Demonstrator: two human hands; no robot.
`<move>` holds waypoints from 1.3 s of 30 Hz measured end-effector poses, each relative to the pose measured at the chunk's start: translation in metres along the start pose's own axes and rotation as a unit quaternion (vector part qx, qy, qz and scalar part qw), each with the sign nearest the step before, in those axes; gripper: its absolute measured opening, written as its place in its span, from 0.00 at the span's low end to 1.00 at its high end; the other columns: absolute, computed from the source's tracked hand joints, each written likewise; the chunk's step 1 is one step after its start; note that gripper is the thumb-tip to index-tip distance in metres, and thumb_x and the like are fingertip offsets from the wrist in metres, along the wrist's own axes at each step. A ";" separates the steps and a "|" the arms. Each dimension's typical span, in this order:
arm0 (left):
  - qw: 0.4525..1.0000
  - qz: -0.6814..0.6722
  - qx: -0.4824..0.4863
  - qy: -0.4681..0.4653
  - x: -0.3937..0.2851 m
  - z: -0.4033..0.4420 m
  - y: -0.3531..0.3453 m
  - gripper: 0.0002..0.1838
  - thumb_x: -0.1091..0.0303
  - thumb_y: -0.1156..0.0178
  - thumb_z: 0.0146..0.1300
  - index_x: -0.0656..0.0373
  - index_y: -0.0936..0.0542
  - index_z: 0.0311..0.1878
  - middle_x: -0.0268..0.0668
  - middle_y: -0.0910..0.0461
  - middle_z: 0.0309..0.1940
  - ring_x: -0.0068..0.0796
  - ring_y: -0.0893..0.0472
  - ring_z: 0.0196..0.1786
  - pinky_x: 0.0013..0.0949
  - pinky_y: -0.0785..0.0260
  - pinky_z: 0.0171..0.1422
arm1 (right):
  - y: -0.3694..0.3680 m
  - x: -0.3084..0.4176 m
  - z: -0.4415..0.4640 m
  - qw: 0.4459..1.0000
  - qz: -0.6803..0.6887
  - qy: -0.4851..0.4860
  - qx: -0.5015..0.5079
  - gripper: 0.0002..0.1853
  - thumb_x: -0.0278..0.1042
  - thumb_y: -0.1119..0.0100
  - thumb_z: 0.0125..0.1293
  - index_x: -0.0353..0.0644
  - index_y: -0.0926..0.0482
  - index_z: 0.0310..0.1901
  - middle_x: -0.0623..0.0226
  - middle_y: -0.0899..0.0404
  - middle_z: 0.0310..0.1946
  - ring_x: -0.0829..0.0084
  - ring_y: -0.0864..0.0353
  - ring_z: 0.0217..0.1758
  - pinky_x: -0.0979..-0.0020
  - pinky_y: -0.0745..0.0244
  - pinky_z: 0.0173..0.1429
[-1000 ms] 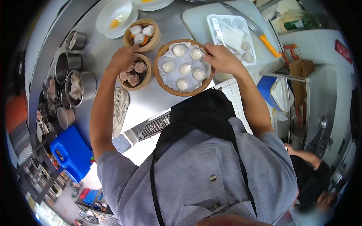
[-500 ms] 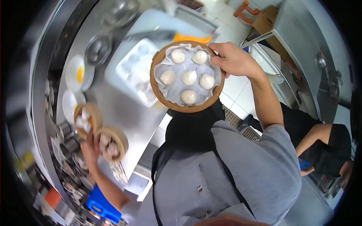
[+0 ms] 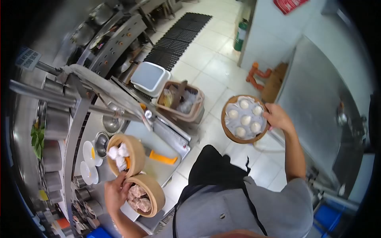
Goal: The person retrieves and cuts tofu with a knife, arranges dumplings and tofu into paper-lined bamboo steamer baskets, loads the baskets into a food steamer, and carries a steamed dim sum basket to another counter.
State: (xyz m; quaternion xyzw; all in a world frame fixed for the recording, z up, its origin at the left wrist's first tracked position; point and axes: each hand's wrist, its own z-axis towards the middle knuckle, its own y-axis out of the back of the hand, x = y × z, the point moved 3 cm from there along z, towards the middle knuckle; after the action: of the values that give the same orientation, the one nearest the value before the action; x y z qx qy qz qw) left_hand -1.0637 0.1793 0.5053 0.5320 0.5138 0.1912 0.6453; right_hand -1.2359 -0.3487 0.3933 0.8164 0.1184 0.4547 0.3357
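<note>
My right hand grips the rim of a round bamboo steamer basket, held out over the floor. Several white pleated buns sit apart on its paper lining. My left hand is closed where the rims of two more bamboo baskets meet, pinching them side by side above the steel counter. The upper basket holds white buns and something orange. In the lower basket are pinkish meat dumplings. Both of these baskets are tilted, and part of my left fingers is hidden behind the rims.
An orange-handled knife lies on the cutting board. White bowls and a metal bowl stand along the counter. Ahead are a bin and a lidded white container. A steel counter runs along the right.
My view has turned toward the aisle. The right-hand basket has moved away from my body, out over the floor. My left hand has lifted the two other baskets off the counter.
</note>
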 end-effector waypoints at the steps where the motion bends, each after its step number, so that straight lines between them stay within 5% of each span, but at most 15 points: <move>1: 0.999 0.014 0.011 -0.028 -0.016 0.026 -0.010 0.18 0.77 0.34 0.51 0.63 0.20 0.47 0.53 0.21 0.26 0.52 0.18 0.31 0.37 0.27 0.34 | 0.009 -0.014 0.023 1.000 -0.009 0.010 -0.007 0.11 0.28 0.52 0.59 0.26 0.25 0.32 0.53 0.23 0.17 0.65 0.18 0.17 0.65 0.23 0.23; 12: 0.990 0.009 0.078 -0.118 -0.141 0.410 -0.117 0.12 0.72 0.35 0.52 0.59 0.22 0.40 0.52 0.24 0.24 0.56 0.23 0.32 0.49 0.33 0.34 | 0.119 -0.075 0.281 0.995 0.062 -0.067 -0.039 0.11 0.28 0.50 0.61 0.24 0.29 0.33 0.46 0.23 0.22 0.60 0.18 0.18 0.64 0.23 0.20; 15: 0.985 0.000 0.085 -0.151 -0.161 0.526 -0.138 0.09 0.71 0.36 0.52 0.60 0.23 0.37 0.51 0.25 0.23 0.56 0.24 0.32 0.50 0.33 0.35 | 0.144 -0.099 0.354 0.993 0.074 -0.085 -0.045 0.08 0.24 0.52 0.60 0.26 0.29 0.34 0.54 0.23 0.22 0.63 0.18 0.19 0.67 0.22 0.18; 17: 0.987 0.004 0.102 -0.121 -0.176 0.610 -0.141 0.09 0.71 0.36 0.53 0.61 0.22 0.36 0.51 0.24 0.24 0.56 0.23 0.33 0.49 0.32 0.36 | 0.163 -0.108 0.409 0.990 0.010 -0.088 -0.105 0.13 0.32 0.47 0.59 0.25 0.27 0.34 0.40 0.22 0.28 0.46 0.18 0.32 0.55 0.25 0.38; 21: 0.985 0.014 0.075 -0.152 -0.180 0.777 -0.160 0.09 0.69 0.35 0.52 0.61 0.21 0.35 0.51 0.22 0.26 0.55 0.22 0.33 0.48 0.31 0.38 | 0.190 -0.099 0.525 0.987 0.026 -0.077 -0.141 0.14 0.33 0.47 0.58 0.25 0.26 0.34 0.38 0.22 0.30 0.40 0.21 0.36 0.53 0.28 0.44; 27: 0.997 0.047 0.031 -0.053 -0.159 1.001 -0.158 0.16 0.69 0.33 0.51 0.60 0.17 0.45 0.51 0.20 0.29 0.47 0.18 0.33 0.42 0.28 0.39 | 0.246 -0.056 0.740 0.988 0.056 -0.080 -0.120 0.14 0.33 0.47 0.58 0.26 0.25 0.34 0.38 0.21 0.30 0.43 0.18 0.36 0.54 0.25 0.42; 29: 0.999 0.029 0.027 -0.026 -0.147 1.062 -0.143 0.14 0.70 0.35 0.52 0.60 0.18 0.43 0.53 0.19 0.31 0.50 0.18 0.37 0.43 0.28 0.42 | 0.279 0.003 0.804 0.992 -0.024 -0.048 -0.116 0.13 0.31 0.48 0.59 0.25 0.26 0.34 0.38 0.21 0.28 0.48 0.16 0.29 0.56 0.22 0.37; 30: 0.999 0.035 0.009 -0.010 -0.138 1.091 -0.133 0.14 0.69 0.35 0.52 0.60 0.18 0.43 0.53 0.19 0.32 0.50 0.18 0.37 0.44 0.28 0.43 | 0.284 0.004 0.845 0.993 0.040 -0.067 -0.089 0.12 0.30 0.49 0.60 0.24 0.27 0.34 0.40 0.21 0.25 0.53 0.17 0.21 0.59 0.21 0.27; 35: 0.996 0.050 -0.026 0.064 -0.050 1.263 -0.084 0.17 0.69 0.34 0.52 0.57 0.16 0.48 0.51 0.17 0.36 0.49 0.17 0.43 0.43 0.26 0.50 | 0.322 0.076 1.030 0.996 0.039 -0.064 -0.052 0.11 0.28 0.50 0.61 0.24 0.28 0.35 0.49 0.22 0.23 0.61 0.18 0.19 0.65 0.20 0.19; 36: 0.997 0.050 -0.063 0.020 -0.033 1.301 -0.072 0.19 0.69 0.34 0.51 0.61 0.17 0.49 0.53 0.18 0.30 0.44 0.16 0.34 0.39 0.26 0.40 | 0.327 0.092 1.064 0.994 0.068 -0.065 -0.053 0.10 0.27 0.50 0.61 0.25 0.28 0.36 0.51 0.22 0.22 0.63 0.19 0.18 0.67 0.20 0.18; 39: 0.996 0.061 -0.052 0.049 0.024 1.434 -0.034 0.18 0.69 0.34 0.52 0.57 0.16 0.48 0.52 0.18 0.33 0.46 0.16 0.38 0.43 0.26 0.45 | 0.328 0.129 1.166 0.990 0.117 -0.058 -0.055 0.09 0.25 0.52 0.61 0.26 0.28 0.37 0.56 0.24 0.21 0.68 0.22 0.16 0.71 0.21 0.17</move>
State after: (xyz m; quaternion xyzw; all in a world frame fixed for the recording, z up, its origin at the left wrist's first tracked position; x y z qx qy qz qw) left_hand 0.1781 -0.5164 0.3288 0.5179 0.5012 0.2824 0.6331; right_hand -0.2422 -1.0426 0.2731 0.8298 -0.0230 0.4485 0.3313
